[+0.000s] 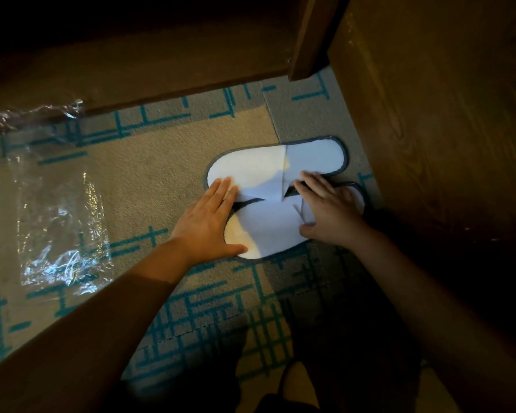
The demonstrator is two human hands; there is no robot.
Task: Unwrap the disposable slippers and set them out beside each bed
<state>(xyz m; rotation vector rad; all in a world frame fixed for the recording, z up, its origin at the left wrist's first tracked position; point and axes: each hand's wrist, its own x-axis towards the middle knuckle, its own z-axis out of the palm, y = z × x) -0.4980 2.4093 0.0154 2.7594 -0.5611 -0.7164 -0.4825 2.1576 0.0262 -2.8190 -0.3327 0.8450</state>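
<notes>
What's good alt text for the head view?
Two hands, left hand and right hand, press flat on a pair of white slippers on patterned carpet beside wooden furniture. An empty clear plastic wrapper lies to the left.

patterned carpet [149, 186], wooden furniture [429, 114]

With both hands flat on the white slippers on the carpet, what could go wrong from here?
1. The clear plastic wrapper lies loose on the carpet to the left; someone might slip on it, or it may be forgotten there.
2. The two slippers overlap in the middle under the left hand and right hand, so sliding one may drag the other askew.
3. The far slipper's end is near the wooden furniture and may get pushed against it.
</notes>
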